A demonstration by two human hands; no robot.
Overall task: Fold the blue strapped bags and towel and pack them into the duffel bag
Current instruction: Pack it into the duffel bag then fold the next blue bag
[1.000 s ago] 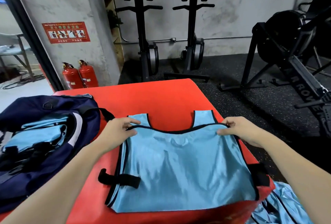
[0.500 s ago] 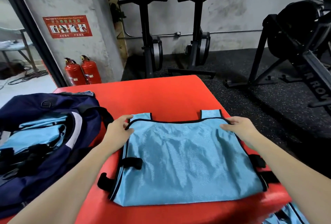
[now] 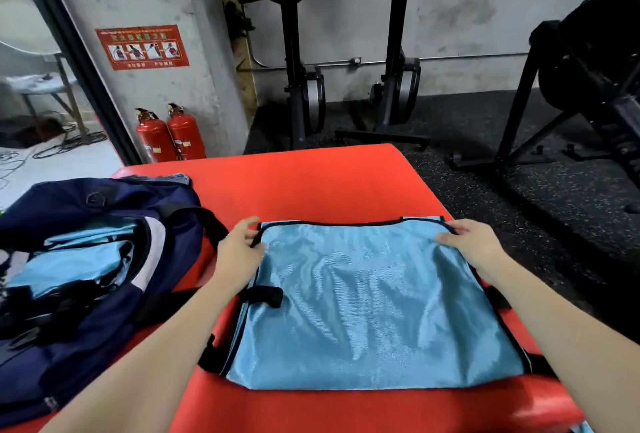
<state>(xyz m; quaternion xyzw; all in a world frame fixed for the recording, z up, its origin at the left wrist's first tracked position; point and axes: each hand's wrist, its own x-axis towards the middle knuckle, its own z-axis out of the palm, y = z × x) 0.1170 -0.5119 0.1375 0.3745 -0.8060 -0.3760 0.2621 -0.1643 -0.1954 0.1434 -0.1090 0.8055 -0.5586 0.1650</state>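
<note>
Gym floor and a grey wall frame the red padded platform (image 3: 311, 183) I work on. At its left, the navy duffel bag (image 3: 104, 280) lies open with folded blue fabric inside. My left hand (image 3: 239, 252) pinches the far left corner of the blue strapped bag (image 3: 374, 311), spread flat at the middle. My right hand (image 3: 474, 245) grips its far right corner. 2 red extinguishers (image 3: 171, 136) stand behind.
</note>
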